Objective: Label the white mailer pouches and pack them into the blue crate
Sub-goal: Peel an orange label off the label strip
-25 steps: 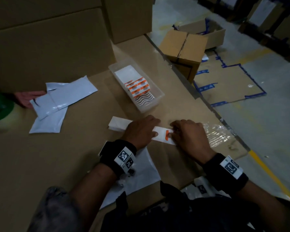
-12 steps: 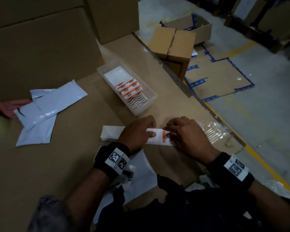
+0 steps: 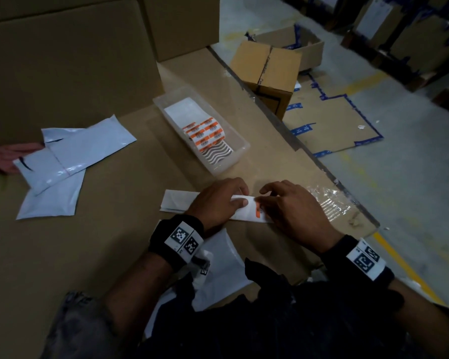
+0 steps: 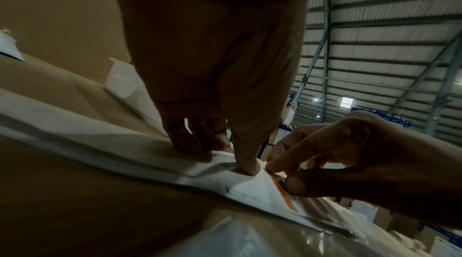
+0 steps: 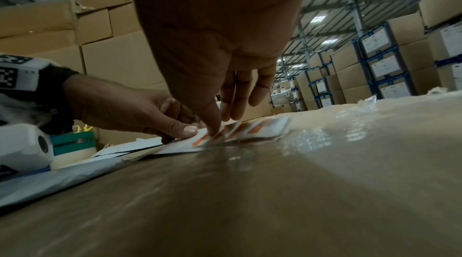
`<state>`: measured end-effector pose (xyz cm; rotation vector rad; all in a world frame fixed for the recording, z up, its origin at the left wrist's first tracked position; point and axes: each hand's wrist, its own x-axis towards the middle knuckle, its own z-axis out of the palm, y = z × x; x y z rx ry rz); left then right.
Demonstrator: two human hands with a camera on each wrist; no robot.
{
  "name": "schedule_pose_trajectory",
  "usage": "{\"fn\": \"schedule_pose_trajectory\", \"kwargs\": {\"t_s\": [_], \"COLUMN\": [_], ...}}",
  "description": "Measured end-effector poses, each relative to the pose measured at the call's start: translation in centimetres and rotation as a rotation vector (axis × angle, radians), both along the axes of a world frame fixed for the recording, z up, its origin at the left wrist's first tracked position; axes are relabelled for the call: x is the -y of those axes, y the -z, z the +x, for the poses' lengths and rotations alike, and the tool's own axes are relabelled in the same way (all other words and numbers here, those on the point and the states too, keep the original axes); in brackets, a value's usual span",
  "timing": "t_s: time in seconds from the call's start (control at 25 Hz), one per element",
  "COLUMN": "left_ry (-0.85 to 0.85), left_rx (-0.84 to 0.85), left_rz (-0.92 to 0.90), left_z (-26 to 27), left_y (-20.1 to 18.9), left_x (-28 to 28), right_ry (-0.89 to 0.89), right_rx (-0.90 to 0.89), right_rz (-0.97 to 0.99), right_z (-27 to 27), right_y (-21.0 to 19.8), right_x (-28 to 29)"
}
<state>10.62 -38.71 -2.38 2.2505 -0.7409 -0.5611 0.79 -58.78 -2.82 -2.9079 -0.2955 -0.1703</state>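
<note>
- We work on a cardboard-covered table (image 3: 94, 255) in a dim warehouse, with tall cartons (image 3: 62, 68) walling the far side and stacked boxes beyond.
- Our left hand (image 3: 218, 203) presses the white label strip (image 3: 178, 202) flat, thumb and curled fingertips down on it just left of the orange label (image 3: 257, 213).
- Our right hand (image 3: 293, 211) pinches at that orange label with thumb and forefinger, the other fingers loosely fanned above the strip.
- Against half a second ago, both hands sit on the same spot of the strip and the right fingers are still at the label's edge; nothing on the table has shifted.
- Under our left wrist lies a white mailer pouch (image 3: 226, 265), reaching to the near table edge.
- Beyond the grip sits the clear tray (image 3: 240, 151) of orange label sheets, apart from our knuckles.
- Far left of the grip, more mailer pouches (image 3: 70, 156) overlap, another person's hand (image 3: 8, 156) touching them.
- Just right of the grip, crinkled clear film (image 3: 329, 203) covers the table corner, and the table's edge runs close behind it.
- We cannot see the blue crate.
- Open cardboard lies between the strip and the far-left pouches.
</note>
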Motion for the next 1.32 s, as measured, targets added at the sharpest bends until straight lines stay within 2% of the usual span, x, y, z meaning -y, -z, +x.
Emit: {"fn": "schedule_pose_trajectory", "kwargs": {"t_s": [0.08, 0.16, 0.24, 0.32, 0.4, 0.52, 0.6, 0.68, 0.8, 0.88, 1.08, 1.32], "left_ry": [-0.014, -0.023, -0.032, -0.057, -0.085, -0.07, -0.073, -0.09, -0.198, -0.291, -0.331, -0.339], "left_rx": [0.025, 0.056, 0.1, 0.164, 0.289, 0.581, 0.668, 0.659, 0.619, 0.614, 0.547, 0.497], "left_rz": [0.013, -0.014, -0.04, -0.072, -0.133, -0.128, -0.107, -0.107, -0.123, -0.18, -0.314, -0.405], "left_z": [-0.1, -0.4, -0.6, -1.0, -1.6, -2.7, -3.3, -3.9, -4.8, -5.6, -7.1, -8.8], "left_y": [-0.6, -1.9, -3.8, -6.0, -8.5, -12.0, -14.3, -16.5, -18.9, -20.0, -20.8, -21.0], "left_x": [0.0, -0.2, -0.7, -1.4, -2.2, -3.1, -3.4, -3.7, -4.4, -5.0, -6.5, -8.0], "right_ry": [0.009, 0.049, 0.149, 0.202, 0.179, 0.175, 0.182, 0.157, 0.123, 0.146, 0.174, 0.22], "right_rx": [0.019, 0.061, 0.115, 0.159, 0.168, 0.158, 0.168, 0.219, 0.546, 0.722, 0.745, 0.781], "right_rz": [0.038, 0.164, 0.296, 0.331, 0.36, 0.569, 0.701, 0.715, 0.326, 0.239, 0.369, 0.498], "right_z": [-0.2, -0.3, -0.3, -0.2, -0.1, -0.4, -0.3, -0.3, -0.6, -1.3, -2.2, -2.9], "right_y": [-0.4, -1.6, -3.8, -6.5, -9.2, -12.7, -14.7, -16.8, -18.4, -18.8, -17.9, -18.0], "right_x": [-0.1, -0.3, -0.4, -0.5, -0.7, -1.3, -1.8, -2.3, -3.2, -5.0, -9.6, -11.3]}}
